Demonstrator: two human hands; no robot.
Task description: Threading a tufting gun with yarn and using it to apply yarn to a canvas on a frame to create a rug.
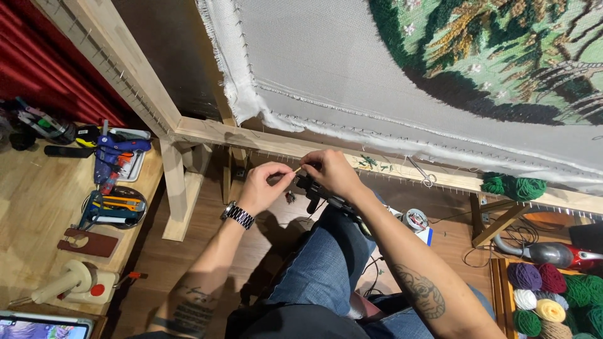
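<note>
Left hand [267, 183] and right hand [326, 171] pinch a thin yarn strand [295, 169] between fingertips above the black tufting gun [314, 194]; threading appears unfinished, rug [502, 50] partly tufted.

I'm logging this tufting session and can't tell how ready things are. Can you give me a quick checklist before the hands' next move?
1. Left hand pinches the pale strand: ok.
2. Right hand is on the black tufting gun: ok.
3. Strand fed through the gun's tip: cannot tell, fingers hide it.
4. Gun rests steady on the knee: ok.
5. Scissors lie close by on the wooden frame: ok.
6. Green yarn sits on the frame: ok.
</note>
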